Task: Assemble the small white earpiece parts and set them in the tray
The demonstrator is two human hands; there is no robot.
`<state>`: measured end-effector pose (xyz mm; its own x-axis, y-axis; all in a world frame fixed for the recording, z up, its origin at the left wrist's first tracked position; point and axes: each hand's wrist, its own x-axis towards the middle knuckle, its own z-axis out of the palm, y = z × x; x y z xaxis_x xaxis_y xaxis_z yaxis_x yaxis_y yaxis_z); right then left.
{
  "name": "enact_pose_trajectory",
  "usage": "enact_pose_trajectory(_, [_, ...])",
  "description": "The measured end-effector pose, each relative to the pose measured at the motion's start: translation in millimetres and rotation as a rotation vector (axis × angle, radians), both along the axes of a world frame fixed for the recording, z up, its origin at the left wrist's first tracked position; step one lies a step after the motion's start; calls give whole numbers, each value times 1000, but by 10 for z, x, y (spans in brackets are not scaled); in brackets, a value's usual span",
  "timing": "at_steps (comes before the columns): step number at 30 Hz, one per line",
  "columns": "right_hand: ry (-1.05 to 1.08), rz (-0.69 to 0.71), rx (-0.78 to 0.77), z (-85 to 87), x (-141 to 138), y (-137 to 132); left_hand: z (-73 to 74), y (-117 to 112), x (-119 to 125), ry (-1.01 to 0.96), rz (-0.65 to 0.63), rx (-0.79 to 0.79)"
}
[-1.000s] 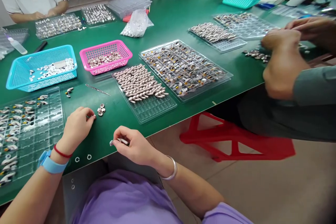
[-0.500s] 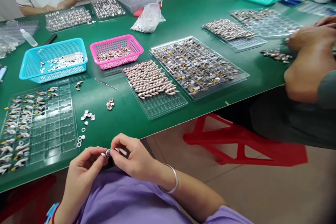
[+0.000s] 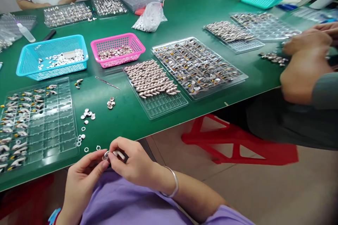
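Observation:
Above my lap at the table's front edge, my left hand [image 3: 88, 170] and my right hand [image 3: 132, 158] pinch one small earbud [image 3: 106, 155] between them. Its round end sits in the left fingertips, while the pale stem [image 3: 120, 154] pokes out past the right fingers. How its parts join is partly hidden by my fingers. Just beyond lie loose white rings [image 3: 98, 147] and small white discs [image 3: 87, 114]. Farther off are several round metallic-looking caps [image 3: 111, 103] and a thin metal tool [image 3: 107, 83].
At left lies a clear tray [image 3: 56, 123] partly filled with earbud parts. Behind stand a blue basket [image 3: 51, 74] and a pink basket [image 3: 120, 64]. A tray of stems [image 3: 151, 77] and a fuller tray [image 3: 198, 65] lie right. A co-worker's arm [image 3: 303, 66] and a red stool [image 3: 237, 144] are farther right.
My hands stay together, and the earbud has turned so more of its round end shows. My view has shifted slightly. Rings near the table edge have come into sight.

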<state>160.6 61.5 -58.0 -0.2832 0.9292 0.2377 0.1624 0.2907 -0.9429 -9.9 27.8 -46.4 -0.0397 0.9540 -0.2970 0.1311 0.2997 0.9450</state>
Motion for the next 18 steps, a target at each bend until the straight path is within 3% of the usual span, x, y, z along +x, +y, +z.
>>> enact_pose_trajectory(11, [-144,9,203,26,-3,-27,-73,-56,-24,253,29,279])
enact_pose_trajectory(18, [-142,17,205,58,-1,-47,-95,-91,-44,351,-13,405])
